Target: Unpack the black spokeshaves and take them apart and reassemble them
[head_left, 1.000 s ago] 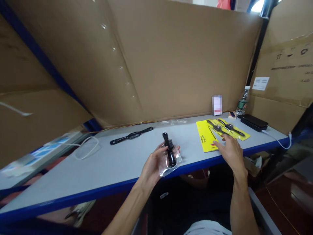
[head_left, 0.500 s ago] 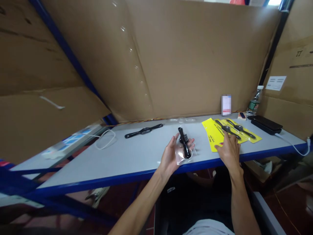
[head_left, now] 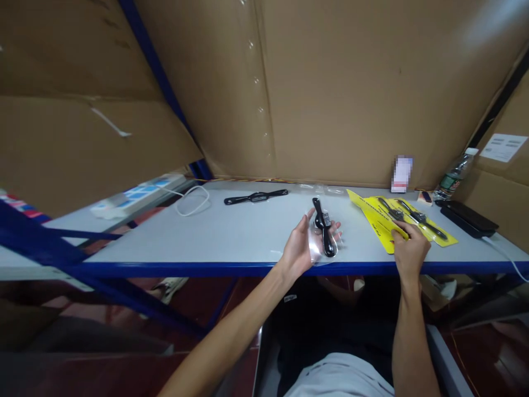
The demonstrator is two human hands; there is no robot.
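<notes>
At the back of the grey tabletop with a blue edge (head_left: 206,234), the upright phone's (head_left: 401,174) screen is pixelated. Over its front, a black two-handled tool in clear plastic (head_left: 326,237) partly hides the left hand (head_left: 301,246); the right hand (head_left: 411,249) covers a corner of the loose yellow printed card (head_left: 379,221). At its right end, a thin white cable (head_left: 510,259) leaves the picture

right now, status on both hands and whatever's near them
Left hand: palm up, open, supporting black tool in clear plastic. Right hand: pinching yellow card. Two more black tools beside it.
</notes>
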